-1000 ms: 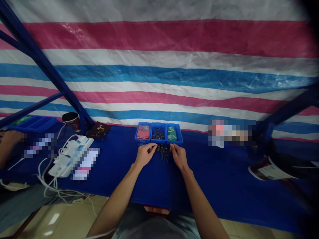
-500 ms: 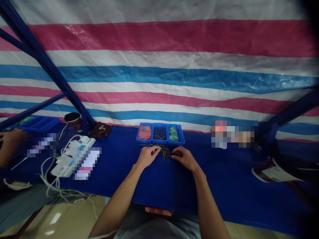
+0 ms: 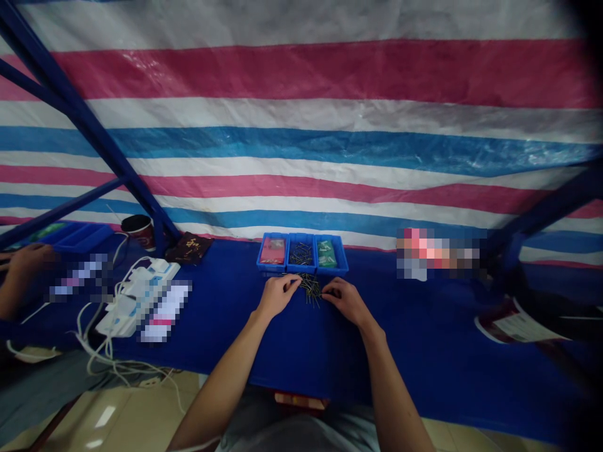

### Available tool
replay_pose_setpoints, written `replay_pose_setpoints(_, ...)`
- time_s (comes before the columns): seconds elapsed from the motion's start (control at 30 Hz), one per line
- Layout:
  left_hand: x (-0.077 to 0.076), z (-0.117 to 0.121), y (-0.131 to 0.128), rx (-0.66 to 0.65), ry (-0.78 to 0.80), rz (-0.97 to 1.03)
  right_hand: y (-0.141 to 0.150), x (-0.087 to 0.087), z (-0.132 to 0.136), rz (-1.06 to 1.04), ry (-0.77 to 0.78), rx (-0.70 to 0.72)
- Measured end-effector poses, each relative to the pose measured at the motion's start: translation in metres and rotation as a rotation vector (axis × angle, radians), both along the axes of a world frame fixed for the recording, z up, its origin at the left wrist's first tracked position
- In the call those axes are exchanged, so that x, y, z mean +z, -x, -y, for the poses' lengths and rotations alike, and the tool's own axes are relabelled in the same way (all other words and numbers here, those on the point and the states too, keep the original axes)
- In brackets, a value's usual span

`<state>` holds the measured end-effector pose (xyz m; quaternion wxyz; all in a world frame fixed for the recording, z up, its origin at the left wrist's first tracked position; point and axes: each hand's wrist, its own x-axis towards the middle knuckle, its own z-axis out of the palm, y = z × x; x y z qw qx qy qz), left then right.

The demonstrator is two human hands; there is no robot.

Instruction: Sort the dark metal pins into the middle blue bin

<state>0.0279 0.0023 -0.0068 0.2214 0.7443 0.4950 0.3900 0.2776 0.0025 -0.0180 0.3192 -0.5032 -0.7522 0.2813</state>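
Note:
A loose pile of thin dark screws or nails (image 3: 311, 291) lies on the blue tabletop, just in front of three blue bins. My left hand (image 3: 279, 294) is at the pile's left edge, thumb and forefinger pinched together; whatever may be between them is too small to make out. At the right edge of the pile my right hand (image 3: 345, 299) has its fingertips drawn together, their contents also unclear. More of the same thin pieces fill the middle bin (image 3: 301, 269). The left bin (image 3: 272, 270) holds a pink packet, and the right bin (image 3: 332, 272) a green one with small pale pieces.
To the left are a white power strip (image 3: 136, 298) with tangled cables, a dark printed packet (image 3: 189, 247) and a dark cup (image 3: 139, 231). Another person's hand (image 3: 29, 260) is at the far left near a blue tray (image 3: 85, 236). A maroon-and-white container (image 3: 516, 321) stands right.
My right hand shifted right and slightly down from the pile, then came back a little left towards it. My left hand has barely moved beside the pile.

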Motion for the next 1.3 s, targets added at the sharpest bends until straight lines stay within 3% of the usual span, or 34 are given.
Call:
replay_pose_setpoints(0.37,0.002,0.002,0.0,0.011,-0.005,0.046,-0.006,0.004,0.002,-0.17,0.043,-0.031)
replay_pose_setpoints(0.83,0.001,0.001,-0.001,0.016,0.001,0.055,0.005,0.011,0.007,-0.396,-0.01,-0.184)
replay_pose_setpoints(1.03,0.005,0.002,-0.001,0.008,0.012,0.039,0.021,0.015,0.013,-0.327,-0.122,-0.264)
replay_pose_setpoints(1.3,0.003,0.003,0.0,0.001,0.015,0.024,0.033,0.018,0.019,-0.263,-0.171,-0.237)
